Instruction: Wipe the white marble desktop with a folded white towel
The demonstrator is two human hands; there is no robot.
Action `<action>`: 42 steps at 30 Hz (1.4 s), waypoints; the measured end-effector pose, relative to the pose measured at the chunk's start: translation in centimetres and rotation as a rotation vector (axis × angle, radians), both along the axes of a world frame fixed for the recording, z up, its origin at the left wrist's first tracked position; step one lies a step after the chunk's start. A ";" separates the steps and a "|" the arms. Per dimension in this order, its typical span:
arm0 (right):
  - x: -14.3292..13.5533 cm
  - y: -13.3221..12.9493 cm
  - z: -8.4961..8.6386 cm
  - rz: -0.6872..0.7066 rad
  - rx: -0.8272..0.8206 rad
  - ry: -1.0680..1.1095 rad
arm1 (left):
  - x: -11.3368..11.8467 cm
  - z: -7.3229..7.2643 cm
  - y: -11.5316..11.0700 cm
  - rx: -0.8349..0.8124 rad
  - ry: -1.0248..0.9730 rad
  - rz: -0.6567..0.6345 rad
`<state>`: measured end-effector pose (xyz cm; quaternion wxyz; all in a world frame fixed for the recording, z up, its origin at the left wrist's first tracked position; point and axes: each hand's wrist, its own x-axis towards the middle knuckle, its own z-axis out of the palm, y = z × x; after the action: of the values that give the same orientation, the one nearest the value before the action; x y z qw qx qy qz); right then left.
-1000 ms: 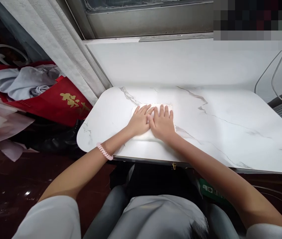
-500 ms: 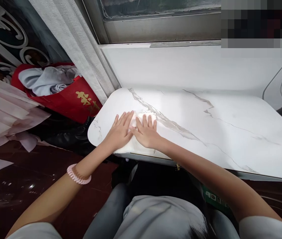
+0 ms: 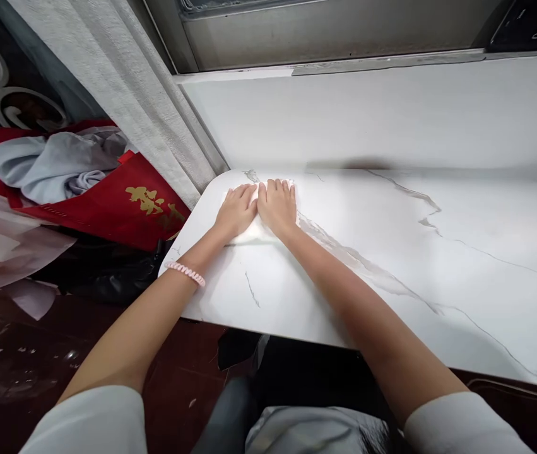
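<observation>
While the left hand (image 3: 236, 211) and right hand (image 3: 277, 207) lie flat, fingers extended, clutching nothing, atop a white rectangular cloth (image 3: 256, 234) near the white, grey-veined tabletop (image 3: 486, 284)'s rounded end, even palm pressure should stop it bunching.

We see white rectangular cloth (image 3: 255, 236), soft-looking and matt. Long white tabletop with grey-brown marble-look veins (image 3: 382, 217): smooth, faint satin sheen; we cannot tell stone from laminate. Pink coiled wristband (image 3: 185, 272): plastic-looking. Grey-white hanging curtain (image 3: 117, 75): matt cloth, finely rough. Grey window frame (image 3: 268, 41): dull metal. Red bag with gold print (image 3: 98, 211): matt, fabric-like. Pale blue-grey crumpled garments (image 3: 55, 161): soft cloth. Pale pink drape (image 3: 7, 233): thin, sheer fabric. Dark red floor (image 3: 173, 378): glossy, and we catch light spots reflecting.
</observation>
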<state>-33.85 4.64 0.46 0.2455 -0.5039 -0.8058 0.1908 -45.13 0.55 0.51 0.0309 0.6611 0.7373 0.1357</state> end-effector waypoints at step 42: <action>6.7 -13.4 -0.2 0.348 0.133 -0.133 | 4.4 -0.8 -14.6 0.008 0.107 0.038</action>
<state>-27.11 -8.78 0.25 0.1877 -0.3510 -0.9062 0.1428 -40.76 -14.08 -0.26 -0.0140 0.6533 0.7499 0.1035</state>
